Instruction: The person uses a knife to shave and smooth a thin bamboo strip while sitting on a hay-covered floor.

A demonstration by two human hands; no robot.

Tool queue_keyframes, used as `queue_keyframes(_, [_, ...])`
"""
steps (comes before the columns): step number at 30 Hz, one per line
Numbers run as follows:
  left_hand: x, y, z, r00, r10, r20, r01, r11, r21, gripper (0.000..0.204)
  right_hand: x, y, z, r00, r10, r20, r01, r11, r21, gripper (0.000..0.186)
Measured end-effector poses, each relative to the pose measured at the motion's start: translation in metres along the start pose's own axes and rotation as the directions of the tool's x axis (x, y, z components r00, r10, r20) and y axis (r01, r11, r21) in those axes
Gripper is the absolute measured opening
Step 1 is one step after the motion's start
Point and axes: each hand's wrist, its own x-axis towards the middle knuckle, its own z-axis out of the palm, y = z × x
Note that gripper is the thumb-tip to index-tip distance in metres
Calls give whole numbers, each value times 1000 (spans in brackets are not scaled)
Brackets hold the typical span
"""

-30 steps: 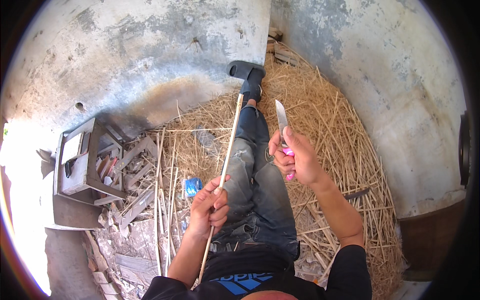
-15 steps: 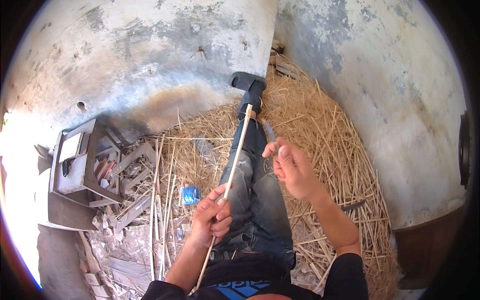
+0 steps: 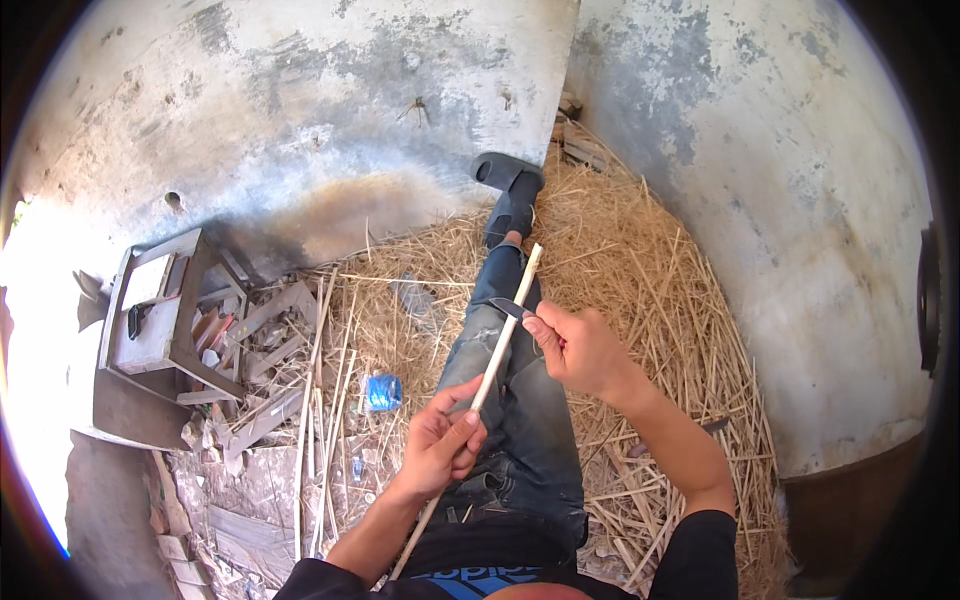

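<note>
My left hand [image 3: 441, 440] grips a long pale wooden stick [image 3: 505, 323] that runs up along my outstretched leg in grey jeans [image 3: 520, 420]. My right hand [image 3: 580, 350] holds a small knife [image 3: 508, 306], whose dark blade lies across the stick near its upper end. The handle is hidden inside my fist. My foot in a dark sandal [image 3: 505, 175] rests near the wall.
Straw and thin shavings [image 3: 650, 300] cover the ground to the right and under the leg. Several cut sticks [image 3: 320, 400] lie to the left, with a blue object [image 3: 383, 392], wood scraps and a small wooden stool [image 3: 160, 310]. Concrete walls [image 3: 750, 150] enclose the corner.
My right hand has come down from a raised position, bringing the knife blade onto the stick. The left hand has kept its grip on the stick.
</note>
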Motion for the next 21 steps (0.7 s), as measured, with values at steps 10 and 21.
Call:
queue_keyframes(10, [8,-1,-5,999,4,-44,1,995,102,43,-17,13,26,1000,-24,15,23,995,92,38])
queue_keyframes(21, [7,-6,-7,998,-43,-46,44,999,17,41,-4,15,12,994,89,66,-96,991,98,33])
